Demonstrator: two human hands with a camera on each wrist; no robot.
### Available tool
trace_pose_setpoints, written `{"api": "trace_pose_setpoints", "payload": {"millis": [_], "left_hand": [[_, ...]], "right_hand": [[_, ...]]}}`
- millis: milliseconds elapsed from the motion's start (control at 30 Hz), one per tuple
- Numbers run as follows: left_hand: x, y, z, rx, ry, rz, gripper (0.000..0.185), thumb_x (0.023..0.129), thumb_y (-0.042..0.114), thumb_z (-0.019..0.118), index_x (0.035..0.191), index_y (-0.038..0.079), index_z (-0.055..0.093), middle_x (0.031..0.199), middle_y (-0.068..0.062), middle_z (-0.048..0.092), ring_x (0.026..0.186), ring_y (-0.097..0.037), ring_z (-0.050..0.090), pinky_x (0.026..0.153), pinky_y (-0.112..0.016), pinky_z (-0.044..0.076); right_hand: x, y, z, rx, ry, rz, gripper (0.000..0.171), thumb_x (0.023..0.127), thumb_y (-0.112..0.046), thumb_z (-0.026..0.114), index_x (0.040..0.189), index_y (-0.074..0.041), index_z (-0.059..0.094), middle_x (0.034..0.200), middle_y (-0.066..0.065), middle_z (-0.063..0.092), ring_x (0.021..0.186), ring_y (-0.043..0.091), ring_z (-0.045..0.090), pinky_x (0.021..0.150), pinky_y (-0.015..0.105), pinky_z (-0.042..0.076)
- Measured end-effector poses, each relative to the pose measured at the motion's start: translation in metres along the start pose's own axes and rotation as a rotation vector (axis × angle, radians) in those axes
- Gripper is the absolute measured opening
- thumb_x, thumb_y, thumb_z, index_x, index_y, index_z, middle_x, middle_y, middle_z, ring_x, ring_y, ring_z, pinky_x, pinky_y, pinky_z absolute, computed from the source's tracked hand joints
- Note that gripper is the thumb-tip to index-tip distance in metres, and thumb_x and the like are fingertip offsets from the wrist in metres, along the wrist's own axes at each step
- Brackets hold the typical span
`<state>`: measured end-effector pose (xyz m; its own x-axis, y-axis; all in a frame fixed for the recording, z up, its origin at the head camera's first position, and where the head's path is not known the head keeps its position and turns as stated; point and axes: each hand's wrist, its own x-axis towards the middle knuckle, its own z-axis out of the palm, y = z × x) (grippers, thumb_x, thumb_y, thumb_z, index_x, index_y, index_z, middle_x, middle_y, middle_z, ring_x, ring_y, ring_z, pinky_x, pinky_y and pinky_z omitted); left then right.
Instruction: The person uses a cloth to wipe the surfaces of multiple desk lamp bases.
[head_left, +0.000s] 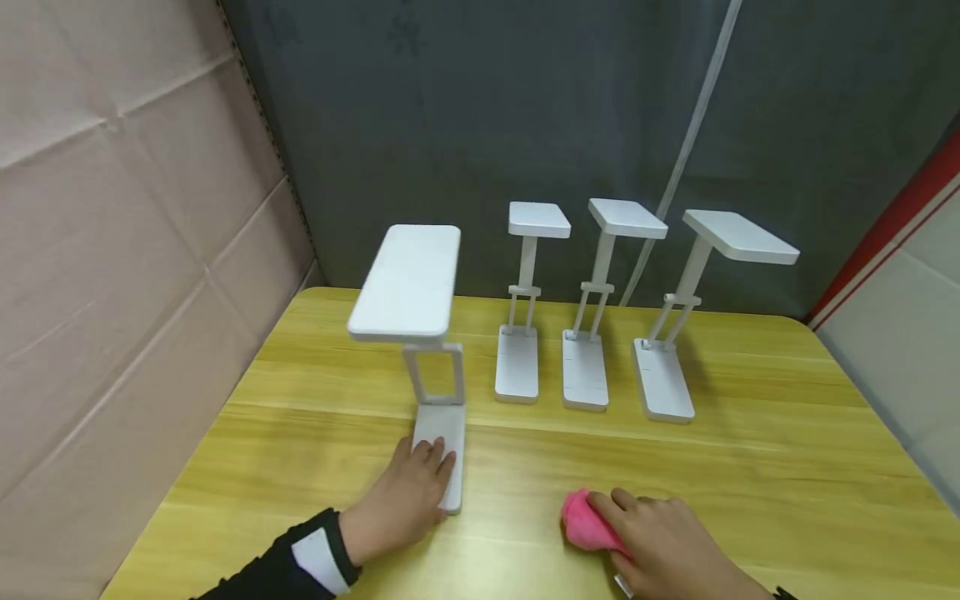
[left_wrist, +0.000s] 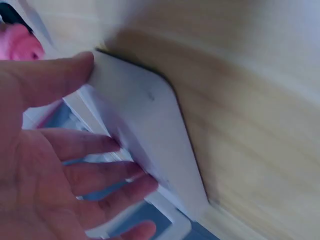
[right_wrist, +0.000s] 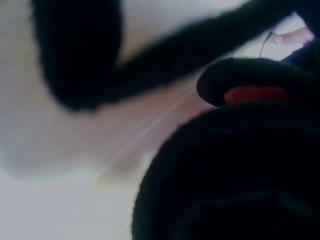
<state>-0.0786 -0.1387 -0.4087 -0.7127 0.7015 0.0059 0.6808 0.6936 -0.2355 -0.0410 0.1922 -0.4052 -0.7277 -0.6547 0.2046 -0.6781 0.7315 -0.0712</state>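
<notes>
My left hand rests on the flat base of a white desk lamp, at the left of the table. In the left wrist view the thumb touches a corner of that base, and the nearly straight fingers reach over its upper face. The lamp stands upright on its frame, its broad rectangular head tipped towards me. My right hand grips a bunched pink cloth low over the table, with a small white tag below it. In the right wrist view, black fabric hides most of the hand.
Three more white desk lamps, a left one, a middle one and a right one, stand in a row on the wooden table. A dark panel closes the back; a pale cloth wall runs along the left.
</notes>
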Motion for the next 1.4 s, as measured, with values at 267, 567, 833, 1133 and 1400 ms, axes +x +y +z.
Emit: {"api": "trace_pose_setpoints", "payload": {"millis": [267, 567, 833, 1133, 1400], "left_hand": [[0.031, 0.055, -0.008, 0.166, 0.109, 0.066, 0.068, 0.075, 0.061, 0.068, 0.12, 0.009, 0.066, 0.116, -0.012, 0.063, 0.099, -0.026, 0.056, 0.083, -0.045, 0.04], [0.055, 0.059, -0.019, 0.025, 0.06, 0.122, 0.071, 0.079, 0.067, 0.06, 0.125, 0.013, 0.063, 0.121, -0.006, 0.062, 0.106, -0.021, 0.053, 0.089, -0.05, 0.037], [0.053, 0.01, -0.003, -0.291, -0.081, 0.007, 0.104, 0.074, 0.078, 0.053, 0.144, 0.002, 0.041, 0.147, -0.012, 0.039, 0.134, -0.027, 0.036, 0.101, -0.071, 0.017], [0.052, 0.02, 0.005, -0.367, -0.131, -0.017, 0.11, 0.072, 0.081, 0.051, 0.147, 0.002, 0.034, 0.153, -0.014, 0.027, 0.139, -0.028, 0.027, 0.099, -0.074, 0.015], [0.048, 0.02, 0.001, -0.358, -0.158, -0.036, 0.109, 0.073, 0.081, 0.051, 0.147, 0.003, 0.034, 0.154, -0.014, 0.027, 0.139, -0.029, 0.028, 0.1, -0.074, 0.012]], "right_hand": [[-0.004, 0.0, -0.004, 0.009, -0.039, 0.045, 0.043, 0.065, -0.018, 0.071, 0.107, -0.014, 0.061, 0.072, -0.012, 0.046, 0.051, 0.001, 0.036, 0.041, 0.024, 0.028], [0.016, 0.01, -0.015, -0.025, 0.021, 0.036, 0.052, 0.064, -0.022, 0.077, 0.113, -0.012, 0.062, 0.08, -0.005, 0.056, 0.051, 0.005, 0.045, 0.041, 0.024, 0.034], [0.082, 0.028, -0.008, 0.039, -0.034, 0.0, 0.046, 0.075, -0.02, 0.072, 0.12, -0.011, 0.063, 0.083, -0.003, 0.059, 0.053, 0.004, 0.045, 0.045, 0.022, 0.039], [0.093, 0.022, 0.019, -0.031, 0.054, -0.033, 0.043, 0.073, -0.014, 0.068, 0.115, -0.012, 0.068, 0.075, 0.0, 0.056, 0.047, 0.007, 0.042, 0.039, 0.023, 0.031], [0.071, 0.006, 0.003, 0.122, -0.121, -0.078, 0.041, 0.074, -0.016, 0.065, 0.116, -0.013, 0.069, 0.082, -0.004, 0.058, 0.049, 0.002, 0.037, 0.042, 0.02, 0.033]]}}
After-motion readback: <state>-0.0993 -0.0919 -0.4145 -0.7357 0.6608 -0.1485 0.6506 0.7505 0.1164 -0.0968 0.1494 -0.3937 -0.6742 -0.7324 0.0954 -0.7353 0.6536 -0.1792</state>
